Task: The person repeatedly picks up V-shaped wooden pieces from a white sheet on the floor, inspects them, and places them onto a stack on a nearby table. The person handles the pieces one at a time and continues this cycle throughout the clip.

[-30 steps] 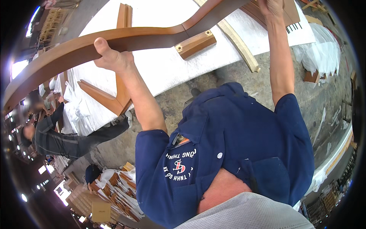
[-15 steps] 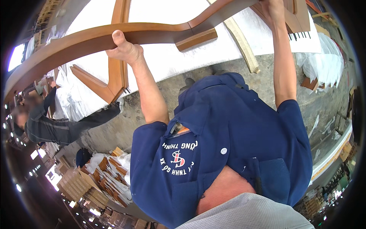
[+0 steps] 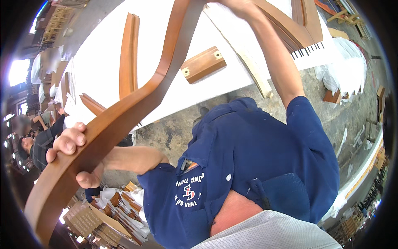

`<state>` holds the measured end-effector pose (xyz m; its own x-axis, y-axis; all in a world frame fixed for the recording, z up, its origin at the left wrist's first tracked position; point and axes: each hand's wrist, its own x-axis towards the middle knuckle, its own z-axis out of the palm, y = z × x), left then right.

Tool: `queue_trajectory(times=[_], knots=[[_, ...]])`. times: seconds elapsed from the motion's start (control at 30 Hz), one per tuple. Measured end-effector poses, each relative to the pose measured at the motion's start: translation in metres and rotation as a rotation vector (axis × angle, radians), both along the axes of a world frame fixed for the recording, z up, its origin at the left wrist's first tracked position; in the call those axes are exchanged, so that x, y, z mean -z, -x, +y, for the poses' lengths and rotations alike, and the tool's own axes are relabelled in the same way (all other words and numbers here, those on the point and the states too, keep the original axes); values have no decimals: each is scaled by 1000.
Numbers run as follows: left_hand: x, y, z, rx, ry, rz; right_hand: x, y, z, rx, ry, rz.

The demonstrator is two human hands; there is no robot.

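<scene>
A long, curved brown wooden rail (image 3: 120,120) slants from the top edge down to the lower left, in front of me. My left hand (image 3: 78,155) is closed around its lower part, fingers over the upper side and thumb beneath. Near the top edge, my right hand (image 3: 234,6) grips the rail's other end; its fingertips are partly out of view. Below the rail's bend, a short wooden block (image 3: 204,65) with two pale round spots lies on the white-covered table (image 3: 153,25). A pale, slightly curved strip (image 3: 248,68) rests to the right, reaching past the table's near edge.
A grooved wooden piece (image 3: 129,58) lies on the table's left part. A joined brown wooden frame (image 3: 309,31) is at the right. Plastic-wrapped parts (image 3: 346,62) stand beyond it. A co-worker (image 3: 45,137) is at the left, above stacked cartons (image 3: 83,216).
The rail has swung from nearly level to a steep slant, its left end lower and nearer. My left hand has moved down-left and wrapped around it; my right hand has moved left.
</scene>
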<state>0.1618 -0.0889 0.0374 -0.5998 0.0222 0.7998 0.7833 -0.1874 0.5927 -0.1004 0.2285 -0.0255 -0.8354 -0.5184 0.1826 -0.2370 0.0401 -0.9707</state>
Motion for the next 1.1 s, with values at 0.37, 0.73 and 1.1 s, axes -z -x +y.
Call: queue_trajectory(times=[0.37, 0.73, 1.1], knots=[[44, 34, 6, -699, 128, -654, 320, 4, 46, 372, -997, 251], [95, 58, -37, -745, 104, -760, 164, -11, 51, 44, -49, -470], [97, 94, -41, -775, 116, -723, 33, -66, -127, -119, 230, -32]])
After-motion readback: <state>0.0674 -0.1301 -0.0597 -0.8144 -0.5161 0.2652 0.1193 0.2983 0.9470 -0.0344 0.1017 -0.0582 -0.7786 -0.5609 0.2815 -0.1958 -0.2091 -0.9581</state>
